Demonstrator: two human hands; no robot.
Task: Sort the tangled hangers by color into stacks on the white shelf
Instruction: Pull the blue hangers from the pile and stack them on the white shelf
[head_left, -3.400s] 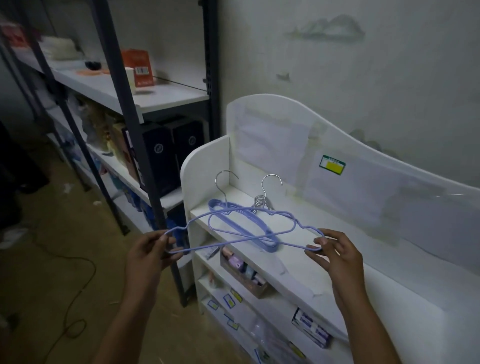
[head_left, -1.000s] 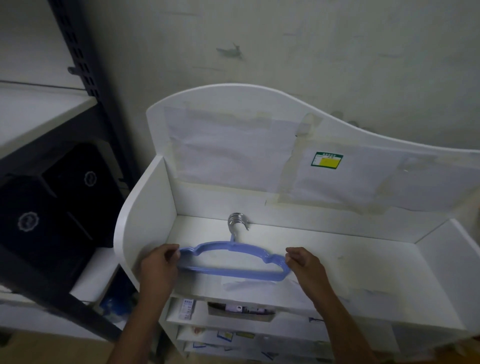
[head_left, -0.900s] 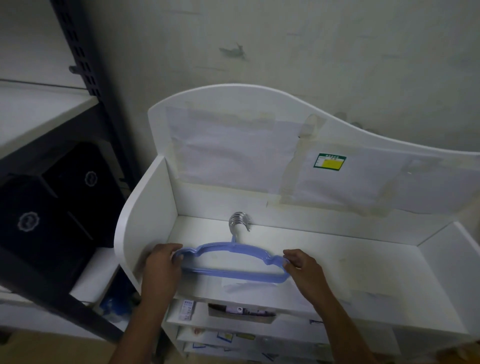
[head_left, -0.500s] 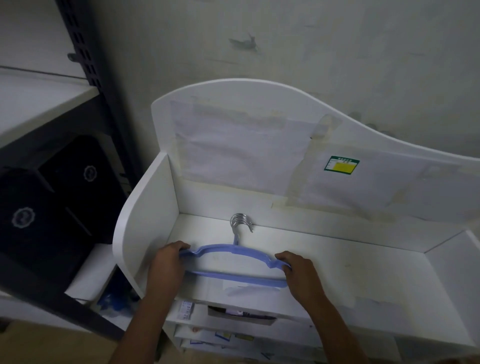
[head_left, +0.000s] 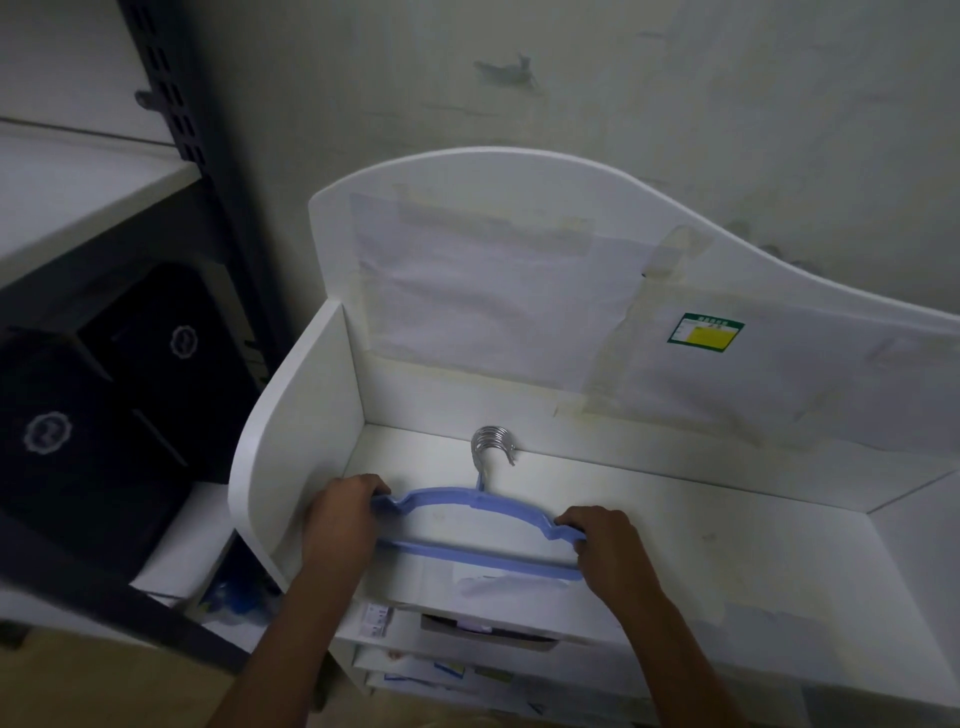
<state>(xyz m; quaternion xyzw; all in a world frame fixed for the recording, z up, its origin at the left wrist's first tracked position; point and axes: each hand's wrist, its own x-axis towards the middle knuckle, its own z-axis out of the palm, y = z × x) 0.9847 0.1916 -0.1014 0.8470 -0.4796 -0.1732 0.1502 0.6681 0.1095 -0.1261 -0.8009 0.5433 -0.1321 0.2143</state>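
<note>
A stack of blue hangers (head_left: 475, 525) was seen lying flat on the top board of the white shelf (head_left: 727, 530), towards its left end, with the metal hooks (head_left: 492, 446) bunched together and pointing at the back panel. The left end of the stack was grasped by the left hand (head_left: 340, 519), its fingers curled over the shoulder of the hangers, just beside the shelf's left side wall. The right end was grasped in the same way by the right hand (head_left: 610, 551), the fingers wrapped over the hanger shoulder and the lower bar. Both grips were thus clenched on the hangers, which rested on the board between them. On the back panel, taped sheets of paper (head_left: 488, 291) and a green-and-yellow label (head_left: 705, 332) were visible. To the left of the shelf a dark metal rack (head_left: 171, 93) was standing, with black boxes (head_left: 93, 395) kept on a lower level. Small items were partly visible on the lower tiers of the white shelf, too dim to be told apart.
</note>
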